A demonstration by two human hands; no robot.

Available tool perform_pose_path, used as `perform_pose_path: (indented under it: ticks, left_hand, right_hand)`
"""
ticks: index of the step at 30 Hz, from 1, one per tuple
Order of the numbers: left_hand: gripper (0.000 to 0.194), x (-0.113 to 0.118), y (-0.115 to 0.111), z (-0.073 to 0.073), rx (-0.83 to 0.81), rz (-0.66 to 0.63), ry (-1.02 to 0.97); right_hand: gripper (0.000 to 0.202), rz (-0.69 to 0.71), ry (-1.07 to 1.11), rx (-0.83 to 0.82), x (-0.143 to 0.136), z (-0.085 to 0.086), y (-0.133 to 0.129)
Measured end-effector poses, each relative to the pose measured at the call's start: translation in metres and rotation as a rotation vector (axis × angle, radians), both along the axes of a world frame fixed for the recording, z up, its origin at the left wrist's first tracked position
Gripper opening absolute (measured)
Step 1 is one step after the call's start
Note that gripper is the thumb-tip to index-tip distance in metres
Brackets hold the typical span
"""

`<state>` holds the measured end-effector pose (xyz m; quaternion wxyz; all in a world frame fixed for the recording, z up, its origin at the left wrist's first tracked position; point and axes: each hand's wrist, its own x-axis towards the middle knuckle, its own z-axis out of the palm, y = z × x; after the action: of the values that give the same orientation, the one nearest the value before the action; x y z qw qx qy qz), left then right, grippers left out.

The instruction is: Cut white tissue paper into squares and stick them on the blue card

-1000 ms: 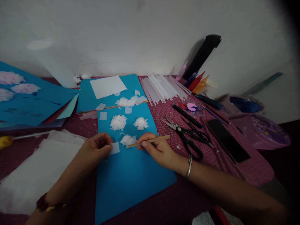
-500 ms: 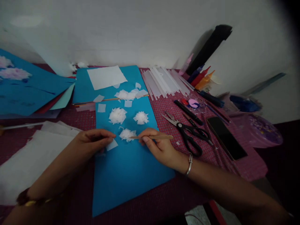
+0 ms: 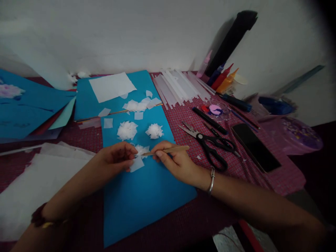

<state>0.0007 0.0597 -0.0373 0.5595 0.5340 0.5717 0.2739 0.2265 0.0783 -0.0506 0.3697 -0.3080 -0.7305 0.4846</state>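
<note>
My right hand (image 3: 174, 161) is closed around a thin wooden stick (image 3: 181, 149), its tip at the lowest white tissue-paper pompom (image 3: 139, 150) on a blue sheet (image 3: 147, 203). Close beside that pompom, my left hand (image 3: 119, 158) has the edge of a small white paper square (image 3: 137, 165) at its fingertips. The left fingers partly cover the pompom. Above it on the same sheet sit two more ruffled pompoms, a larger one (image 3: 127, 130) and a smaller one (image 3: 154, 131). Cut squares lie in a small heap (image 3: 139, 105) farther up.
Scissors (image 3: 207, 140), a black marker (image 3: 210, 120) and a phone (image 3: 256, 147) lie to the right. White strips (image 3: 181, 87) and glue-like bottles (image 3: 223, 80) stand along the wall side. White tissue sheets (image 3: 39, 178) and a decorated blue card (image 3: 28, 108) are at left.
My left hand has moved right, bringing the small paper square up to the lowest pompom. My right hand keeps the wooden stick at that pompom. The view has shifted slightly.
</note>
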Motion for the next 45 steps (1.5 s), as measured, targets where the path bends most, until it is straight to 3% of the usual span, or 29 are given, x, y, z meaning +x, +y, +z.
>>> perform_pose_path:
  ticks: [6,10,20,29,33,36,41,43,45]
  left_hand:
    - [0.022,-0.001,-0.005,-0.007,0.13,0.081,0.127]
    - [0.023,0.003,-0.004,-0.007,0.145,0.098,0.135]
    - [0.022,0.005,-0.003,-0.009,0.175,0.126,0.068]
    - [0.023,0.0,-0.001,-0.005,0.075,0.307,0.009]
    - [0.018,0.004,-0.002,-0.002,0.095,0.295,0.008]
    - [0.015,0.006,-0.003,-0.002,0.091,0.293,0.027]
    - [0.018,0.0,0.0,-0.013,0.096,0.284,0.042]
    - [0.019,-0.002,0.001,-0.018,0.105,0.3,0.038]
    - [0.019,-0.001,0.001,-0.021,0.115,0.304,0.04]
  right_hand:
    - [0.019,-0.035,0.024,0.035,0.003,0.002,-0.005]
    - [0.018,0.032,0.019,0.154,0.004,0.004,-0.007]
    - [0.02,0.137,-0.171,0.268,-0.003,0.005,-0.005]
    - [0.019,0.231,-0.529,0.545,-0.006,0.012,-0.013]
    - [0.012,0.242,-0.49,0.62,-0.006,0.008,-0.014]
    - [0.025,0.168,-0.33,0.461,-0.002,0.002,-0.013]
    - [0.029,-0.097,0.125,-0.25,-0.001,-0.012,-0.002]
    - [0.034,-0.09,0.233,-0.436,-0.003,-0.014,0.004]
    - [0.038,-0.082,0.295,-0.521,-0.004,-0.014,0.009]
